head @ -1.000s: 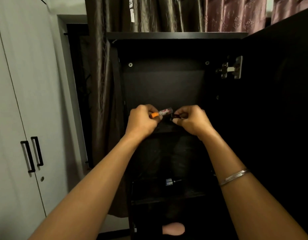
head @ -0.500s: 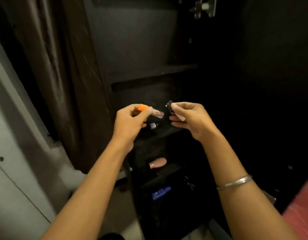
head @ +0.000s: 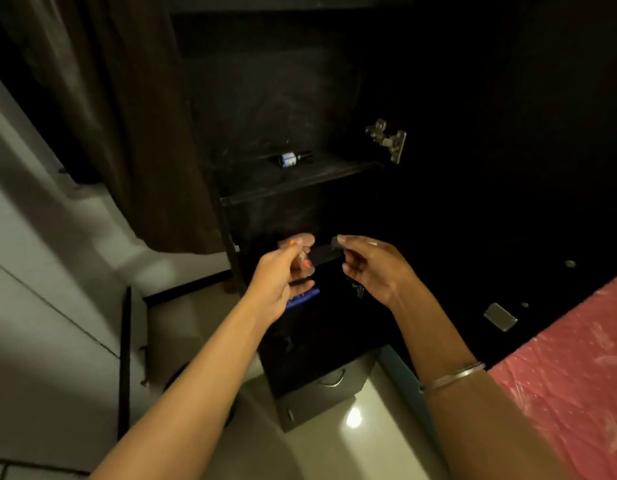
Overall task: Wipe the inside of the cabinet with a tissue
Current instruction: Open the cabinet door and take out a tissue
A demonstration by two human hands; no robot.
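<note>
The dark open cabinet (head: pixel 300 183) fills the upper middle, its shelves dim. In front of a lower shelf, my left hand (head: pixel 282 271) is shut on a small clear tube with an orange cap (head: pixel 305 263), blurred by motion. My right hand (head: pixel 372 268) pinches a small dark item (head: pixel 334 241) between thumb and fingertips, a hand's width to the right of the left. A silver bangle (head: pixel 452 375) circles my right wrist. No tissue is in view.
A small bottle with a blue-white label (head: pixel 289 159) lies on the upper shelf. A blue object (head: pixel 301 298) sits lower inside. A metal hinge (head: pixel 386 138) and the open door (head: pixel 507 168) stand right. Brown curtain (head: pixel 127 116) left, pink bedcover (head: pixel 570 368) right, a drawer (head: pixel 320 393) below.
The view has tilted downward, so lower shelves, the floor and the bedcover show. Both hands came down from the upper shelf and drew apart, each holding its small item.
</note>
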